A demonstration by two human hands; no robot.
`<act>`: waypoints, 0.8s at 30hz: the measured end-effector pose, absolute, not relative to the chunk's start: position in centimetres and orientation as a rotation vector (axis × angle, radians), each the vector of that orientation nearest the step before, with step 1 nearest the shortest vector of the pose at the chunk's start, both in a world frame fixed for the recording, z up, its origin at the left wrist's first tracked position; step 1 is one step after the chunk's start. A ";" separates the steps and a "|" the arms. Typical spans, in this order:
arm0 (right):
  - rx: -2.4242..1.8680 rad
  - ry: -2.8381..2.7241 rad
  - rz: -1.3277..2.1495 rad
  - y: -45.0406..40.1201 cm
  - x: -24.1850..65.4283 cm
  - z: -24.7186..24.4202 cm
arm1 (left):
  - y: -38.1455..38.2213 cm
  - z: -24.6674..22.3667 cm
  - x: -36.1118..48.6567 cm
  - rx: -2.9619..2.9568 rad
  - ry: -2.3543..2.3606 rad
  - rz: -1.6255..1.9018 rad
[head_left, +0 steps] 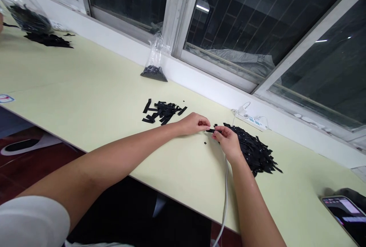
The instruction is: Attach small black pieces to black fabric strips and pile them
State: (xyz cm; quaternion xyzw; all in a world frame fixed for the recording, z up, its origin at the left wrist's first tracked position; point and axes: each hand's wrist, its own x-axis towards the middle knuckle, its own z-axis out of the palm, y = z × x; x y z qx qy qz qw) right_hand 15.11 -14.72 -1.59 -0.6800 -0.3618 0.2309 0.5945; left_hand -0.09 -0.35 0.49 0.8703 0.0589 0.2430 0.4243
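A short black fabric strip (211,130) is held out over the table between my two hands. My right hand (229,143) pinches its right end between thumb and fingers. At the other end, my left hand (194,124) has its fingertips closed on the strip; whether a small part is also between them is hidden. Just below lies a tiny black ring (205,143). Beyond my right hand spreads a large heap of black strips (256,149), some with small light spots. A smaller pile of black strips (164,110) lies to the left of my left hand.
By the wall stands a clear bag (154,72) of small black pieces. A white power strip (251,121) sits behind the heap, and a white cable (226,186) crosses the table's front edge. A phone (345,214) lies at right. Another bag (30,18) stands far left.
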 end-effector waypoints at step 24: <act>-1.102 -0.382 0.904 -15.4 15.3 0.2 | -0.9 0.6 1.2 1.714 0.219 0.751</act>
